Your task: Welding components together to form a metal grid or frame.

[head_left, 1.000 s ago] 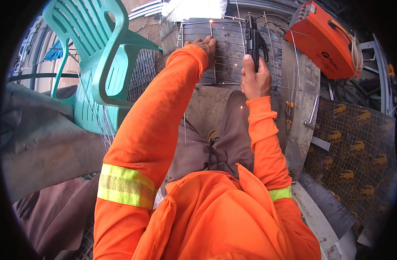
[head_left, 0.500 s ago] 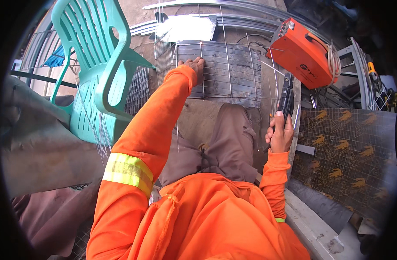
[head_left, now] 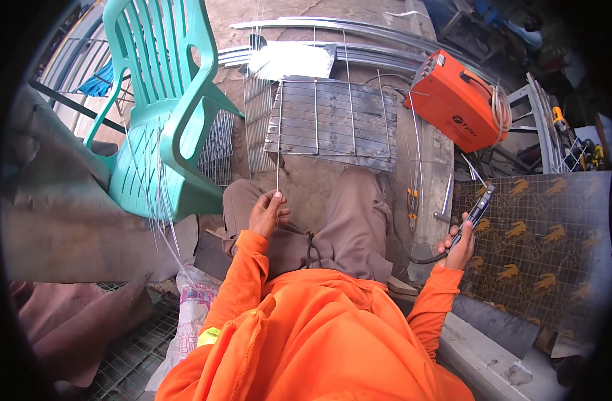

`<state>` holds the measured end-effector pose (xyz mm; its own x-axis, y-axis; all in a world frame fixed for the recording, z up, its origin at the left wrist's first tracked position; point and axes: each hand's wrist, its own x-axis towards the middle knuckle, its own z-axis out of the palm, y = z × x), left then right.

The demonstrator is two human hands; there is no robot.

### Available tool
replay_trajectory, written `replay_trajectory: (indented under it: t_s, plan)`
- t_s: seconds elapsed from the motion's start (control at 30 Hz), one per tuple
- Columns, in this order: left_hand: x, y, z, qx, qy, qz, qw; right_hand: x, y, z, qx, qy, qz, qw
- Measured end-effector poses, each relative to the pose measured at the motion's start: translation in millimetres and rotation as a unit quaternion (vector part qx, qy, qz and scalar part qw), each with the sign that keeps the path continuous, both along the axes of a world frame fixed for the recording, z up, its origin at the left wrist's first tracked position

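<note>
My left hand (head_left: 268,214) pinches the near end of a thin metal rod (head_left: 278,157). This rod runs away from me along the left edge of a wire grid (head_left: 317,123), which lies on a dark metal sheet (head_left: 373,144). In my right hand (head_left: 458,244) is a black welding electrode holder (head_left: 476,212), tilted up to the right, its cable curving away beneath the hand. A thin pale electrode (head_left: 474,169) appears to stick out of its jaws. The holder is over the patterned dark board, well apart from the grid.
A green plastic chair (head_left: 142,167) with loose wires on it stands left. At the far right sits an orange welding machine (head_left: 453,100). Pliers (head_left: 412,204) and a hammer (head_left: 445,200) lie near my right knee. Long metal channels (head_left: 379,57) cross the back; a patterned board (head_left: 540,234) lies right.
My left hand has drawn back from the grid toward me and now grips the rod's near end. My right hand has swung outward to the right and nearer with the electrode holder.
</note>
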<state>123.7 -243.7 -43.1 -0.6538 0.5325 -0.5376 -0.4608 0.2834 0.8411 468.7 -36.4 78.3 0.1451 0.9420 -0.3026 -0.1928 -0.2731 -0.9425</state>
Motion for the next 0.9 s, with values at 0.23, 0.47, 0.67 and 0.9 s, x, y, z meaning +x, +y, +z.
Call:
replay_trajectory:
  t_s: [0.23,0.47,0.67,0.9]
  plan:
    - [-3.5,-0.1,5.2,0.067,-0.217,0.025,0.974,18.9,-19.3,-6.3,-0.006,0.010,-0.020,1.000]
    - [4.7,8.2,25.0,0.142,-0.219,0.059,0.963,39.8,-41.4,-7.9,-0.011,0.009,-0.064,0.998]
    - [-2.6,8.0,18.9,0.132,-0.176,0.053,0.974,56.4,-43.5,-22.9,-0.008,0.022,-0.069,0.997]
    - [-14.4,-17.9,-3.1,0.116,-0.278,0.081,0.950,49.2,-39.6,-31.1,-0.034,0.012,-0.065,0.997]
